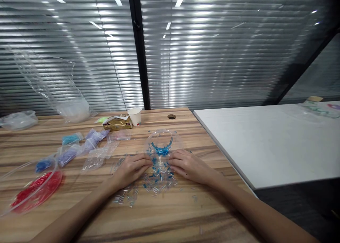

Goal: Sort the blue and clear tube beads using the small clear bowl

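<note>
A round see-through plastic dish (pixel 164 132) is in the middle of the wooden table, with blue tube beads (pixel 162 150) gathered in a curve inside it. Below them lies a loose spread of silvery and blue tube beads (pixel 158 182). My left hand (pixel 134 169) is at the left of the beads, its fingers bent and pressed together. Opposite it, my right hand (pixel 186 166) is closed in a similar way, fingertips pointing inward. A narrow gap parts the two hands. Whatever the fingertips pinch is too small or see-through to make out.
At left are a see-through container with red contents (pixel 39 193), purple bead bags (pixel 91 142), a teal bag (pixel 71 139) and a see-through bag (pixel 98 157). Farther back stand a gold box (pixel 117 123) and paper cup (pixel 135 117). A white table (pixel 265 144) adjoins at right.
</note>
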Available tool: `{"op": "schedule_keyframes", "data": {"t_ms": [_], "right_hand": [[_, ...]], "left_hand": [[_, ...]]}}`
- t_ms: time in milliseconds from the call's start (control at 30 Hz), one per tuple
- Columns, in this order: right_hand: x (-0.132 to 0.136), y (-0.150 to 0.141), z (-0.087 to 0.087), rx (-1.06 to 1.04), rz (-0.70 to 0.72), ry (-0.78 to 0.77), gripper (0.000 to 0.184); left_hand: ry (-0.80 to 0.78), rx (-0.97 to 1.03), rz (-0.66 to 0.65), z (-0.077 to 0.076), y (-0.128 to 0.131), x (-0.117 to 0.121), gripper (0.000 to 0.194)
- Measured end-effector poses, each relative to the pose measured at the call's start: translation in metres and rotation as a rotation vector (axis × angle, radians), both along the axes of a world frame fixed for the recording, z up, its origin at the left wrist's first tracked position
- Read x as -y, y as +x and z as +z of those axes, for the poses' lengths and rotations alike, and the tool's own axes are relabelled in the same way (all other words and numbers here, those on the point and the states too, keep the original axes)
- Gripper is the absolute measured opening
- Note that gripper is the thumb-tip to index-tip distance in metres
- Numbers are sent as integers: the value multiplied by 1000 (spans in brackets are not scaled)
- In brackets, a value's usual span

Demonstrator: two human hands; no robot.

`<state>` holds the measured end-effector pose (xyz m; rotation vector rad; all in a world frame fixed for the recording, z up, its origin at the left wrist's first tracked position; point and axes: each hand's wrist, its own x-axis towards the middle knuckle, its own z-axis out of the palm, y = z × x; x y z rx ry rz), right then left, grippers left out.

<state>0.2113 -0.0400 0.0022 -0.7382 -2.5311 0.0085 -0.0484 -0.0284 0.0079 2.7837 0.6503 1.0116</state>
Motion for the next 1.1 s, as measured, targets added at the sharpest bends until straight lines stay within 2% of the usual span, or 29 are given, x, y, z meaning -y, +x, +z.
{"op": "schedule_keyframes", "data": {"t_ms": [600,1100], "right_hand": [[0,1,0,-11,-6,-43,15],[0,0,1,-15,6,-26,13]], "left_hand": [[-24,-34,5,2,1,1,18],[32,23,-18,0,0,0,16]]}}
